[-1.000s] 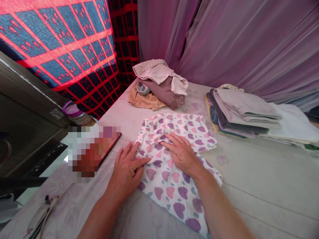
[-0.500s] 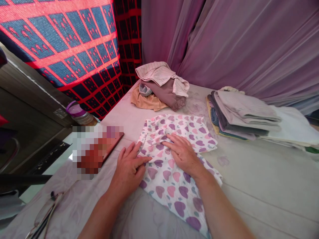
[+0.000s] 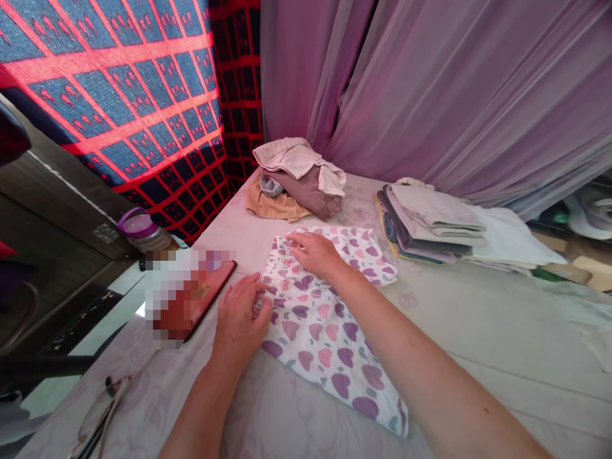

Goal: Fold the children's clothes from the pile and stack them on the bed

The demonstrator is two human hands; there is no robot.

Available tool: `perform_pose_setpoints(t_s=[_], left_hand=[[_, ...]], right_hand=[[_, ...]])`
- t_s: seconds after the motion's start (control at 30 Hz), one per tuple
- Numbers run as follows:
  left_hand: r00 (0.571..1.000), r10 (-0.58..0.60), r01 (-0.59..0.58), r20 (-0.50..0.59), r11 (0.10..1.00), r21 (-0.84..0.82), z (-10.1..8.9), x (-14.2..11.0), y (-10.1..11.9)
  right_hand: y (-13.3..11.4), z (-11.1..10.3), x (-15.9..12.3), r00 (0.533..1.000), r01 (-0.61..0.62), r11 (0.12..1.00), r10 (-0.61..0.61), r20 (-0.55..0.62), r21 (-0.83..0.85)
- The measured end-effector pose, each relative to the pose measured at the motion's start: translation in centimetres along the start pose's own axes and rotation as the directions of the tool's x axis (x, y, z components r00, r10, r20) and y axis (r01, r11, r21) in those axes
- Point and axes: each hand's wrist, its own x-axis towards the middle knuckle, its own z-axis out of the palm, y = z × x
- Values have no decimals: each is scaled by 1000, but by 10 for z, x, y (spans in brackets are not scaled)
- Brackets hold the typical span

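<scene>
A pair of white shorts point(image 3: 306, 331) printed with purple and pink hearts lies on the bed, its gathered waistband toward the left and its legs spread apart on the right. My left hand point(image 3: 241, 315) rests at the lower end of the waistband, fingers loosely apart and the tips touching the cloth edge. Across the upper part of the waistband lies my right hand point(image 3: 315, 255), fingers extended with a slight bend. Its forearm passes over the shorts and hides part of the legs.
Rumpled clothes point(image 3: 306, 182) sit at the bed's far corner. A stack of folded clothes point(image 3: 430, 220) stands at the right. Left of my hands are a partly blurred red flat object point(image 3: 210, 293), eyeglasses point(image 3: 98, 414) and a purple-lidded jar point(image 3: 146, 229). Curtains point(image 3: 421, 89) hang behind the bed.
My right hand has moved up and left over the shorts to the top of the waistband. My left hand has shifted slightly left, toward the cloth edge. The view has turned a little right.
</scene>
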Motion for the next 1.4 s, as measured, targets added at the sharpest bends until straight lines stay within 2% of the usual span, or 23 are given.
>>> perform_pose_setpoints(t_s=[0.2,0.3,0.5,0.63,0.8,0.97,1.1,1.2,1.3,1.37,1.4], left_hand=[[1000,-25,23,9,991,133,0,-1,-1],[1000,-22,18,23,990,140,0,-1,-1],[998,17,-23,55,994,111,-1,3,-10],[999,6,-10,40,995,102,-3,4,-6],[998,-53,54,-18,996,66,-5,5,3],[986,-158,160,-49,987,35,-1,6,-5],[993,-96,97,-75,995,15,3,6,-13],[998,-5,8,-65,999,46,4,5,-13],[999,32,-29,-38,996,90,5,5,-12],[999,33,-29,-30,991,132,7,4,-11],[999,35,-31,-25,988,153,8,4,-11]], right_hand=[[-6,7,34,985,-63,988,84,150,-142],[-7,7,40,982,-84,981,112,152,-177],[-10,5,48,979,-18,976,62,196,-218],[-7,5,52,976,-4,975,52,213,-221],[-8,10,58,991,-44,977,68,113,-207],[-11,34,55,992,-120,979,123,8,-163],[-10,41,47,993,-113,985,108,-40,-132],[-2,27,32,995,-81,994,76,-58,-78],[23,0,0,976,-120,991,107,-191,-60],[48,-18,-32,924,-239,968,203,-323,-75],[61,-25,-49,883,-309,948,258,-392,-72]])
